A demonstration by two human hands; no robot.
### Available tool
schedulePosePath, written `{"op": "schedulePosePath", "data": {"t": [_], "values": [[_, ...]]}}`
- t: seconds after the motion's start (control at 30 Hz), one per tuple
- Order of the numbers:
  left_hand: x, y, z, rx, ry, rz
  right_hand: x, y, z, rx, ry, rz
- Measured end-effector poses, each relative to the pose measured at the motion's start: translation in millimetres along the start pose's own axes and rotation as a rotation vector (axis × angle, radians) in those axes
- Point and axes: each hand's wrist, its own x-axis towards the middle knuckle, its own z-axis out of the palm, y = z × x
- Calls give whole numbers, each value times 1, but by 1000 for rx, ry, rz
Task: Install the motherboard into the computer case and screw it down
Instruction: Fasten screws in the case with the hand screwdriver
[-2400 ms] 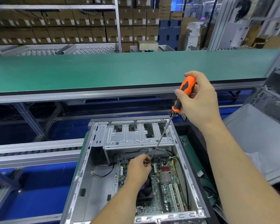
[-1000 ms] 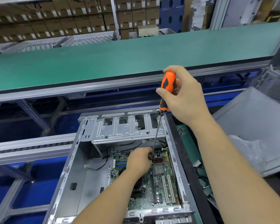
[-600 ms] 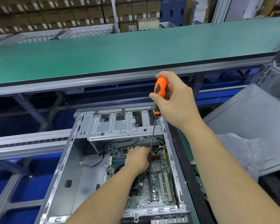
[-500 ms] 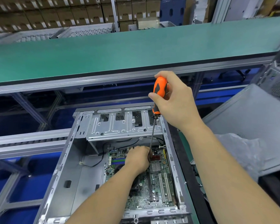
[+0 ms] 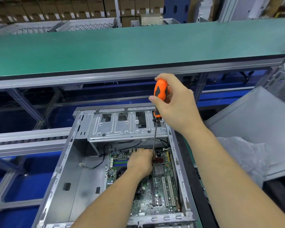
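A: Right hand [image 5: 176, 104] is wrapped round the orange handle of the screwdriver [image 5: 160, 96], thumb across the front, the tool nearly upright over the far right corner of the computer case [image 5: 62, 163].

B: And the shaft?

A: It runs straight down past the front edge of the drive cage [image 5: 127, 125] into the case. The tip is hidden behind the left hand [image 5: 141, 162], so I can't tell whether it sits in a screw.

B: What is that left grip doing?

A: Fingers curled down at the foot of the shaft, on the far end of the motherboard [image 5: 161, 183]. Whether they pinch the shaft or a screw, I can't tell.

B: Where's the board?

A: Flat on the case floor, against the case's right wall, its near edge close to the case's near rail. Left of it, inside the case, bare grey floor up to the left wall.

B: Room around the case?

A: A loose grey side panel [image 5: 253, 122] lies right of the case with clear plastic wrap [image 5: 243, 155] on it. Beyond the case, a long green worktop [image 5: 122, 50] runs across.
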Motion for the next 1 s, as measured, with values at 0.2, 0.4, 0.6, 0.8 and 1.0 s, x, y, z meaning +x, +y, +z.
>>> {"op": "schedulePosePath", "data": {"t": [0.2,0.4,0.6,0.8,1.0], "values": [[1,-1,0,-29,-27,-26,0,0,2,-10,2,-18],[2,-4,1,-37,-17,-36,-1,1,4,-19,17,-16],[2,-3,-5,-106,-80,-72,-3,1,1,-15,-3,2],[-3,-22,-24,-651,-102,3,-3,0,-3,26,-41,16],[-10,-34,-48,-695,-56,42,-3,-2,-1,14,-60,7]]}}
